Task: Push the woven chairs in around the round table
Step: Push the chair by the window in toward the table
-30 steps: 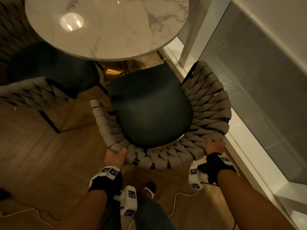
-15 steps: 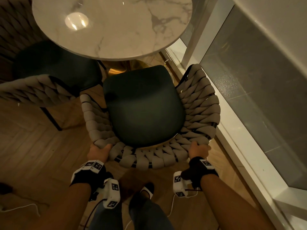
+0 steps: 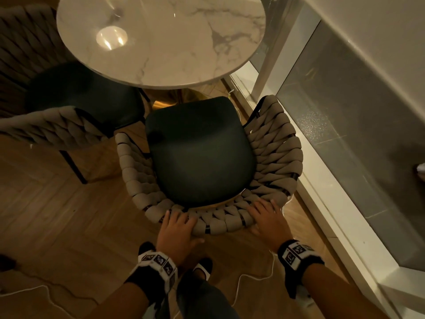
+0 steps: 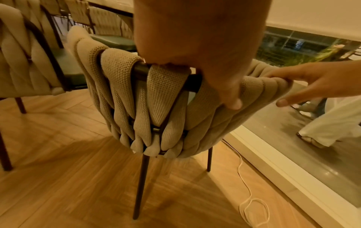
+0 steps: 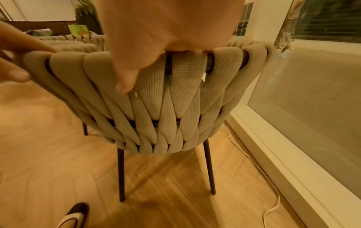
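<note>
From the head view, our left hand (image 3: 177, 229) and right hand (image 3: 268, 218) lie flat, fingers nearly straight, on the back rim of the beige woven chair with the dark green seat (image 3: 200, 155), which stands just short of the round white marble table (image 3: 161, 40). In the wrist views each thumb (image 4: 232, 101) hangs over the weave (no curled grip now, unlike a second ago), and the chair sits nearer the table.

The room is dim and amber-warm. A lamp's round glare sits on the glossy white marble round table (image 3: 161, 40). The head view bends straight lines at its edges and goes murky in the corners. Both wrist views are brighter, yellow-tinted, with the herringbone wooden floor (image 4: 78, 177) smeared by blur and the nearest skin out of focus.
</note>
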A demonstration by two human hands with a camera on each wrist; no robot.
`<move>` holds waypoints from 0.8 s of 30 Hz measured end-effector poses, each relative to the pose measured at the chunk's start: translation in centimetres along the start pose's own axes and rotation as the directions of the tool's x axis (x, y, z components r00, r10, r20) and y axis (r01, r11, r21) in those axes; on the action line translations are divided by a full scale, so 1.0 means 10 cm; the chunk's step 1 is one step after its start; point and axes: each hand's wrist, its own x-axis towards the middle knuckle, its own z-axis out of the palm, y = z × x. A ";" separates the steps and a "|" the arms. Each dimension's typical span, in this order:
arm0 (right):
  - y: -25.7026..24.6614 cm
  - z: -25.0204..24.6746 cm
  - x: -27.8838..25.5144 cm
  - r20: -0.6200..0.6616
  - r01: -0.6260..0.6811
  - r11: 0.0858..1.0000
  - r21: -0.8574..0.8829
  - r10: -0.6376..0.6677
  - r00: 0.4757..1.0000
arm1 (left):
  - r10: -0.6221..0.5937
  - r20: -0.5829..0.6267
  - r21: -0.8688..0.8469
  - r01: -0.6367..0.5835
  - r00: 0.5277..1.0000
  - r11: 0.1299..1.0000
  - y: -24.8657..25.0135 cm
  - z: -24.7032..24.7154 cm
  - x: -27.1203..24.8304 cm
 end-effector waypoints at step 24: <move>0.05 -0.12 -0.11 -0.021 -0.008 0.998 -0.061 0.007 1.000 | 0.071 -0.010 0.013 -0.071 0.997 0.997 0.05 0.07 0.04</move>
